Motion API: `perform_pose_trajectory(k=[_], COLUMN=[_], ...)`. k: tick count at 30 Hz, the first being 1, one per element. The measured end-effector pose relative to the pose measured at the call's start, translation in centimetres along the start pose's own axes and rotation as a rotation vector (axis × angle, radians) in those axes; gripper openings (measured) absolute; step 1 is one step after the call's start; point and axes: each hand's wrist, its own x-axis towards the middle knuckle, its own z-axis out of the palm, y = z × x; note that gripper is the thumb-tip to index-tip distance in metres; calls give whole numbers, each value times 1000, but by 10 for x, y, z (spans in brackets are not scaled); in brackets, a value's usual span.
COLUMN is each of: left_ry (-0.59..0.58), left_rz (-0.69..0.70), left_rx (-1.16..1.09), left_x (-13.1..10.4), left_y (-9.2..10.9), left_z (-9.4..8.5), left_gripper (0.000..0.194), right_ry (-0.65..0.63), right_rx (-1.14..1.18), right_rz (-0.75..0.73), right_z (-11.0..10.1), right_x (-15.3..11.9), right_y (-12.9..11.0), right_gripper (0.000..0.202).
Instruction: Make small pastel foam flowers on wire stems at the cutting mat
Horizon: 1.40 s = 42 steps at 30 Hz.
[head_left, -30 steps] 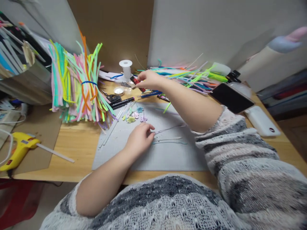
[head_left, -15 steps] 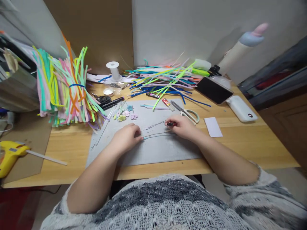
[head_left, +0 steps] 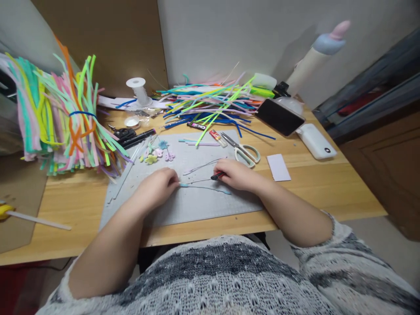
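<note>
My left hand (head_left: 160, 186) is closed over the mat, its fingertips pinching the light-blue end of a thin stripped pipe cleaner (head_left: 206, 188). That strand runs right along the mat to a loose blue tip. Curled around a small black tool with a red edge (head_left: 218, 175), my right hand (head_left: 234, 174) rests palm down; the tool's kind is unclear. A thin dark strand stretches between the two hands. Behind them lies another bare wiry strand (head_left: 203, 165). Small pastel flowers (head_left: 151, 159) sit on the grey cutting mat (head_left: 193, 210) beyond my left hand.
White-handled scissors (head_left: 246, 156) lie behind my right hand, beside a white card (head_left: 278, 167). Loose pipe cleaners (head_left: 216, 103) are heaped at the back. A tied bundle (head_left: 65, 118) stands left, near a yellow glue gun (head_left: 5, 211). A phone (head_left: 280, 117) and a white power bank (head_left: 316, 141) lie right.
The view has swung right, so everything sits further left. My right hand has shifted off the blue strand's far end, which now lies exposed. My left hand keeps its pinch.
</note>
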Motion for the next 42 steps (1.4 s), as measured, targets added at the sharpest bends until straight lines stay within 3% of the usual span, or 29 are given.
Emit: perform_pose_trajectory(k=[3,9,12,17,21,23,26,28,29,31,33,42], left_ry=[32,369,404,522,532,544,603,670,705,762,781,722], left_rz=[-26,-63,-89,-67,-32,-42,-69,-77,-76,-70,-63,-68], left_rx=[-108,-486,-679,-445,-337,-359,-436,-512,-557,-645,-703,-672], left_x=[-2,-2,-1,-3,-3,-3,-2,-1,0,2,4,9], left_y=[2,10,11,12,13,14,13,12,12,10,9,8], left_z=[-6,-11,-9,-6,-5,-4,-3,-2,-1,-1,0,5], left_gripper=[12,15,20,14,12,13,15,18,19,20,20,20], right_ry=[37,275,345,396,420,519,784,856,808,590,423,325], right_rx=[47,223,228,217,242,296,437,459,407,223,63,-53], right_rz=[22,-6,-58,-136,-105,-58,87,171,182,115,75,138], right_z=[-4,-14,-18,-20,-21,-21,-20,-18,-16,-11,-7,-7], right_x=[-2,-5,-6,-7,-8,-9,-6,-2,0,5,9,12], right_y=[0,3,5,6,5,7,13,19,21,25,28,39], right_gripper=[11,17,16,13,5,8,15,15,13,6,12,9])
